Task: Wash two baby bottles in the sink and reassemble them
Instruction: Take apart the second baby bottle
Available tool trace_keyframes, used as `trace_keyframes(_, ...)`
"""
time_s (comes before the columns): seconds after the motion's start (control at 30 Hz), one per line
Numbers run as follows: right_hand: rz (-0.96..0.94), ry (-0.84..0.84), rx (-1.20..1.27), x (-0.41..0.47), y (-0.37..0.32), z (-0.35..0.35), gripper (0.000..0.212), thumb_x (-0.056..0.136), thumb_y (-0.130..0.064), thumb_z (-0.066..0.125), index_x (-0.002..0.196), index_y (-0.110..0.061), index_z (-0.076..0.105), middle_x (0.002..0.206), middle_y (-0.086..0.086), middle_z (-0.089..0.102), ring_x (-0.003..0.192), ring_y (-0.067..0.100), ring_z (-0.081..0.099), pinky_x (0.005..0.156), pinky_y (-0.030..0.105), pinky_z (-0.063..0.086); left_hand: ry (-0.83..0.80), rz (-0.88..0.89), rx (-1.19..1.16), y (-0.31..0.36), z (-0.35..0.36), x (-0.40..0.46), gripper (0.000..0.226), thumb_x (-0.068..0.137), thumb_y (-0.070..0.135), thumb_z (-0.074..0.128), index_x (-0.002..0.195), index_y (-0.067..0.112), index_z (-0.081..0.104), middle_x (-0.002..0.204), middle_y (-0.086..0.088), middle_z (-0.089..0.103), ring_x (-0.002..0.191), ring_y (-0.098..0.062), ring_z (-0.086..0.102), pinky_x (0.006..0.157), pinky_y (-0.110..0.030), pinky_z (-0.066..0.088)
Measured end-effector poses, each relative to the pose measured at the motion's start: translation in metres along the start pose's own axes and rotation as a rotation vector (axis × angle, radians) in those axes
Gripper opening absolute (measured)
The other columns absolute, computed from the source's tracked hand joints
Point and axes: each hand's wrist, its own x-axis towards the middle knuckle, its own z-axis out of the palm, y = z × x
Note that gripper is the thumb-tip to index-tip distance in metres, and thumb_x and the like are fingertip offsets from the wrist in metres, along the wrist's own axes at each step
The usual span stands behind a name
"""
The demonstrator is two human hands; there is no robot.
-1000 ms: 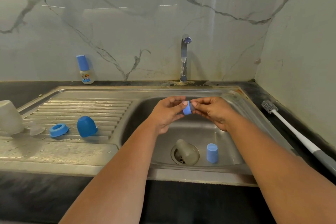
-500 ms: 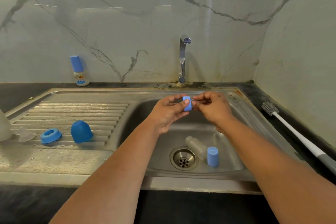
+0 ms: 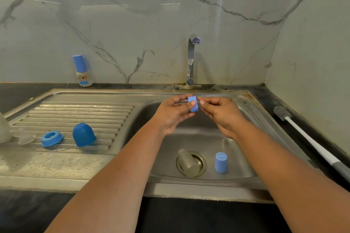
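Now both hands, left hand (image 3: 173, 112) and right hand (image 3: 220, 112), are pinching the blue ring (image 3: 193, 104) over the sink (image 3: 236, 138), seemingly working it clean, while the bottle (image 3: 187, 162) is lying on the drain.

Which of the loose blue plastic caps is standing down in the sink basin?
The small tapered light-blue cap, upright beside the drain. The darker dome-shaped blue cap sits on the ribbed drainboard instead.

Both forearms reaching up to frame centre; left hand (image 3: 173, 112) and right hand (image 3: 220, 112) fingertips pinching together.
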Motion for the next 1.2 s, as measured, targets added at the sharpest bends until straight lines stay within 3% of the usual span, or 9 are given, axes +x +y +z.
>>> trace_keyframes(0.13,0.102,0.056,0.176,-0.001,-0.005,-0.001,0.019,0.086,0.01,0.06,0.099,-0.001,0.067,0.091,0.009,0.07,0.087,0.014,0.067,0.077,0.018,0.056,-0.009,0.044,0.091,-0.003,0.007,0.0,0.045,0.079,0.001,0.074,0.122,0.005,0.062,0.111,-0.017,0.069,0.099,-0.023,0.07,0.085,-0.031,0.058)
trace_keyframes(0.27,0.239,0.13,0.281,-0.001,-0.003,-0.005,0.015,0.085,0.003,0.065,0.085,-0.012,0.066,0.082,0.004,0.069,0.074,0.01,0.064,0.061,0.016,0.055,-0.009,0.049,0.097,-0.007,0.014,-0.002,0.044,0.081,0.002,0.073,0.123,0.004,0.062,0.107,-0.015,0.07,0.096,-0.02,0.071,0.083,-0.029,0.058)
trace_keyframes(0.5,0.181,0.066,0.133,0.002,0.006,-0.005,0.015,0.086,0.01,0.06,0.087,-0.003,0.067,0.083,0.007,0.069,0.079,0.012,0.067,0.067,0.014,0.056,0.008,0.065,0.147,-0.012,0.008,0.001,0.044,0.081,-0.001,0.072,0.122,0.01,0.062,0.118,-0.015,0.066,0.11,-0.024,0.065,0.092,-0.031,0.054)
trace_keyframes(0.73,0.197,0.087,0.119,0.002,0.01,-0.006,0.018,0.087,0.005,0.062,0.085,-0.012,0.066,0.081,0.002,0.07,0.076,0.01,0.066,0.063,0.018,0.055,-0.027,0.082,0.153,-0.009,0.008,-0.005,0.036,0.084,-0.003,0.068,0.115,0.013,0.065,0.121,-0.015,0.063,0.116,-0.024,0.061,0.09,-0.027,0.055)
trace_keyframes(0.87,0.207,0.006,0.026,0.001,0.007,-0.013,0.012,0.091,-0.007,0.063,0.096,-0.017,0.068,0.084,0.001,0.072,0.075,0.009,0.068,0.067,0.021,0.054,0.054,0.101,0.153,-0.012,0.006,-0.002,0.035,0.082,0.0,0.071,0.115,0.01,0.065,0.119,-0.018,0.064,0.111,-0.027,0.064,0.088,-0.029,0.056)
trace_keyframes(1.0,0.193,-0.07,0.04,0.003,0.006,-0.019,0.021,0.094,-0.022,0.061,0.115,-0.021,0.065,0.102,0.005,0.072,0.094,0.019,0.07,0.078,0.029,0.056,0.079,0.073,0.203,-0.017,0.002,0.001,0.036,0.08,0.002,0.074,0.115,0.008,0.064,0.111,-0.019,0.067,0.102,-0.027,0.068,0.083,-0.03,0.058)
trace_keyframes(1.2,0.187,-0.167,-0.024,0.004,0.016,-0.017,0.015,0.087,-0.014,0.068,0.102,-0.016,0.067,0.1,0.004,0.073,0.091,0.014,0.07,0.079,0.025,0.057,0.052,0.057,0.287,-0.022,0.001,0.002,0.034,0.072,0.0,0.08,0.099,0.008,0.061,0.093,-0.015,0.069,0.09,-0.025,0.07,0.074,-0.028,0.06)
